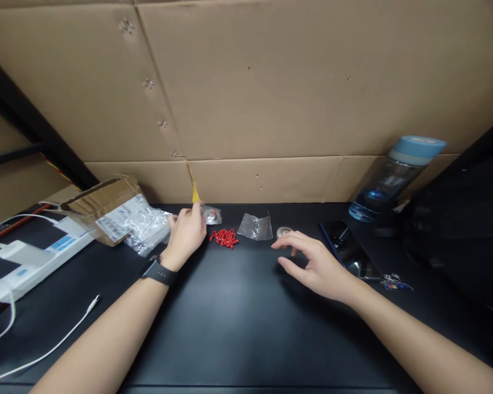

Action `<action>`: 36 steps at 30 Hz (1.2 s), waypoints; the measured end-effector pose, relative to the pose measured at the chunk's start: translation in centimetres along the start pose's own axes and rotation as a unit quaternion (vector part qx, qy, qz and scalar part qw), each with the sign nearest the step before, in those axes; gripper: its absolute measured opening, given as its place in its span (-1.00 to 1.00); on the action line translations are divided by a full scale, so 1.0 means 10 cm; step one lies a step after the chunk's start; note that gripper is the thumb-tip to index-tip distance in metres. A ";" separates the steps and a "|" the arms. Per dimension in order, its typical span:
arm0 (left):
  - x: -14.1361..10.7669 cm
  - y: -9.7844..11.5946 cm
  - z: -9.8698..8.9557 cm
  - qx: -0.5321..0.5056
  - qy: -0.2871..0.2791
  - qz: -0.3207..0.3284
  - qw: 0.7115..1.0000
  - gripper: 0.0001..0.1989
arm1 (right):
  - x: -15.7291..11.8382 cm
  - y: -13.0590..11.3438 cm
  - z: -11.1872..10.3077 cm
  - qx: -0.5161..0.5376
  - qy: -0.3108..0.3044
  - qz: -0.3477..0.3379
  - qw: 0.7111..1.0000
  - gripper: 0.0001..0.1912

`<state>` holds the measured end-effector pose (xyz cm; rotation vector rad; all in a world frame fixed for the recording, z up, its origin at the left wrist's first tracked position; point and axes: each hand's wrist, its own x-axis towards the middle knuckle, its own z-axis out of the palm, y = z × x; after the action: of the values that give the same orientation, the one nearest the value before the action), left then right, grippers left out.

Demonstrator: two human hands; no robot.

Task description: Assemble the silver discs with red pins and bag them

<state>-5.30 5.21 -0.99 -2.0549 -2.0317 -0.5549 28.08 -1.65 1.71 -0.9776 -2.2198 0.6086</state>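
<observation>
My left hand (188, 231), with a black watch on its wrist, is raised near the cardboard wall at the back, its fingertips at the lower end of a yellow piece (195, 192). The grip is partly hidden by the back of the hand. A small clear packet (212, 215) lies just right of it, and a pile of red cord loops (224, 238) sits in front. My right hand (308, 260) hovers over the black table, fingers apart and holding nothing. Close to its fingertips are a small round roll (285, 232) and an opened clear plastic bag (256, 226).
On the left stand an open cardboard box (107, 210) with bubble wrap (144, 227), a white power strip (45, 265) and a white cable (61, 346). To the right are a phone (349, 249), a keychain (395, 283), a blue-lidded bottle (398, 175) and a black bag (464, 219).
</observation>
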 end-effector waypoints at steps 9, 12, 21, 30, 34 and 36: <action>-0.15 0.23 -0.10 0.025 -0.002 0.124 0.992 -0.58 | 0.01 0.02 -0.01 -0.032 -0.010 -0.046 0.998 -0.79; -0.18 0.25 -0.06 0.005 -0.070 0.123 0.990 -0.51 | 0.00 0.03 0.00 -0.040 -0.015 -0.053 0.998 -0.79; -0.07 0.11 0.03 -0.012 -0.121 0.074 0.990 -0.38 | 0.02 0.11 -0.02 -0.075 -0.012 -0.045 0.996 -0.78; -0.03 0.01 0.14 -0.010 -0.094 0.046 0.995 -0.39 | 0.08 0.32 -0.08 -0.153 -0.039 -0.023 0.987 -0.61; -0.11 0.14 0.02 -0.022 -0.009 0.078 0.997 -0.47 | 0.07 0.27 0.01 -0.207 -0.075 0.004 0.976 -0.51; -0.15 0.22 -0.06 -0.041 0.007 0.106 0.994 -0.52 | 0.08 0.26 0.04 -0.213 -0.072 0.003 0.974 -0.52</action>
<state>-3.12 3.45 -0.74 -2.2701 -1.7809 -0.6206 28.61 0.45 0.07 -1.1791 -2.5380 0.2072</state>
